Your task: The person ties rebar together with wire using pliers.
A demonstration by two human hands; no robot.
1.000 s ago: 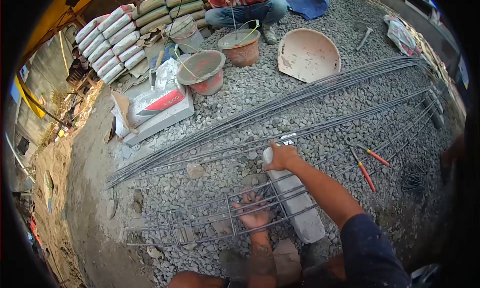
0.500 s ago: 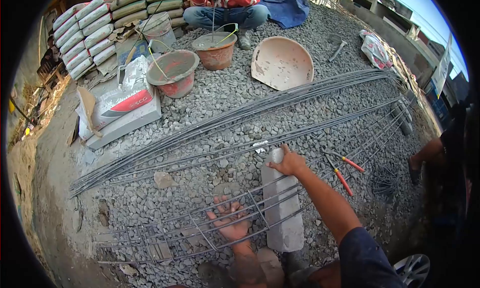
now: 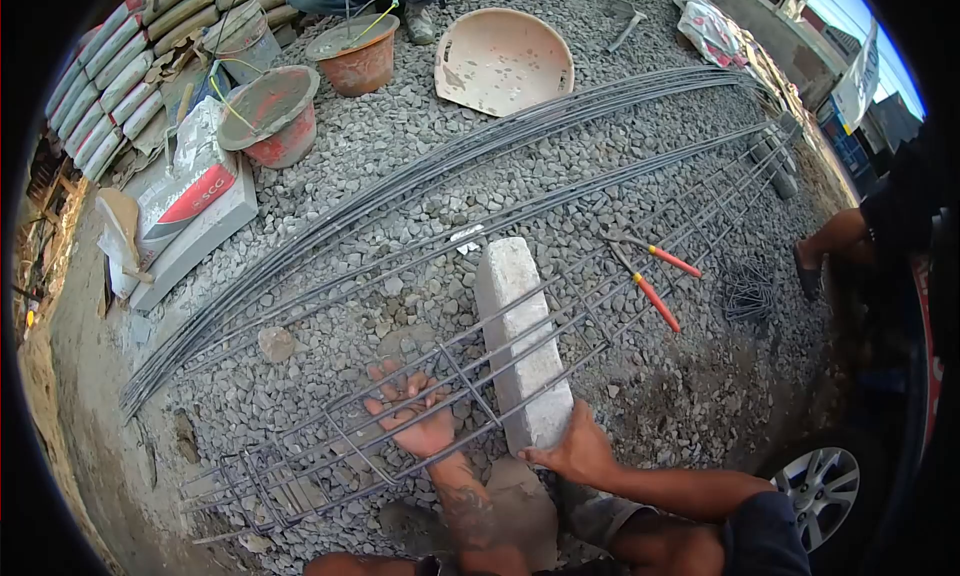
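The right hand [image 3: 575,446] is clamped on the near end of a pale grey rectangular concrete block [image 3: 515,326]. The block lies on the grey gravel ground [image 3: 420,196], near its near edge, passing through a long cage of grey steel reinforcing bars [image 3: 640,261]. Its far end sticks out beyond the cage. The left hand [image 3: 415,416] sits just left of the block with its fingers spread, palm down, reaching in among the cage bars; whether it grips one I cannot tell. The two hands are apart, with the block's near end between them.

Just right of the block, a pair of red-handled pliers [image 3: 650,276] lies by the cage, with a small coil of dark tie wire [image 3: 745,291] beyond it. A bundle of long loose steel rods [image 3: 450,166] runs across the middle of the gravel. Towards the far edge stand two red mortar-smeared buckets [image 3: 270,116] and a pink plastic basin [image 3: 503,61]. Another person's foot [image 3: 815,256] shows at the right edge.
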